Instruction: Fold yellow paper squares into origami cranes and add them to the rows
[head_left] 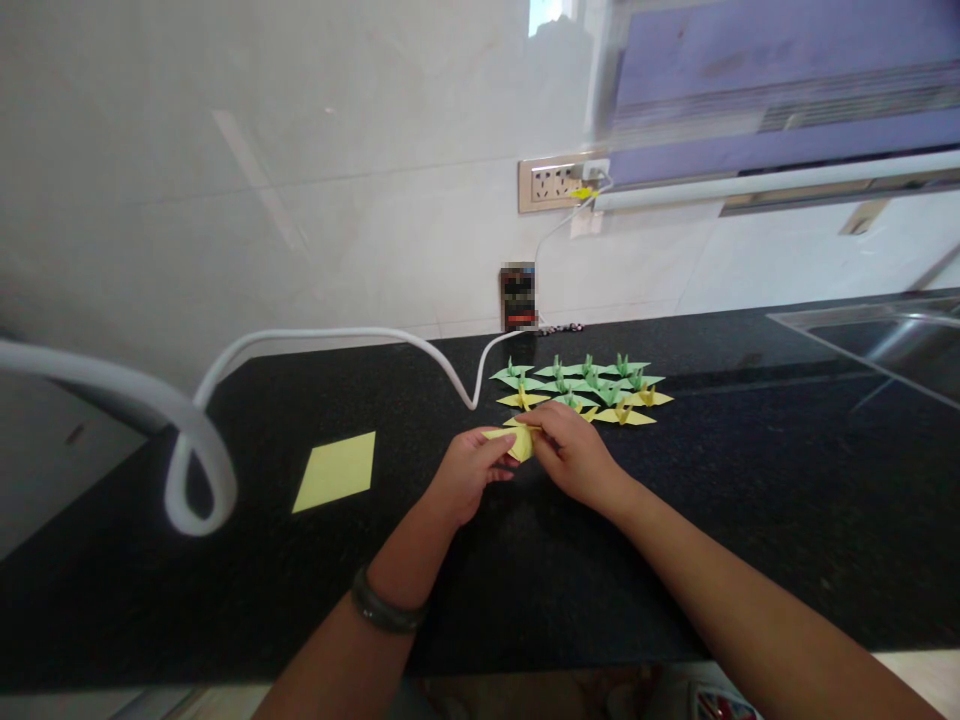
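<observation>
- One big black tabletop point(750, 490) is in front of us.
- On it we see a bunch of green and yellow paper birds point(612, 395) in rows, just past our hands.
- Our right hand point(581, 457) and our left hand point(463, 473) both have fingers pinched closed on some folded yellow paper point(523, 441).
- We see a flat yellow sheet point(337, 473) to the left.
- Our folded yellow paper is between our hands, near the birds.

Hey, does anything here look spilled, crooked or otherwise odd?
Nothing looks spilled. The white cable stands out: it curls into a loose loop at the left, then bends sharply left of the paper cranes, which sit in fairly tidy rows.
</observation>
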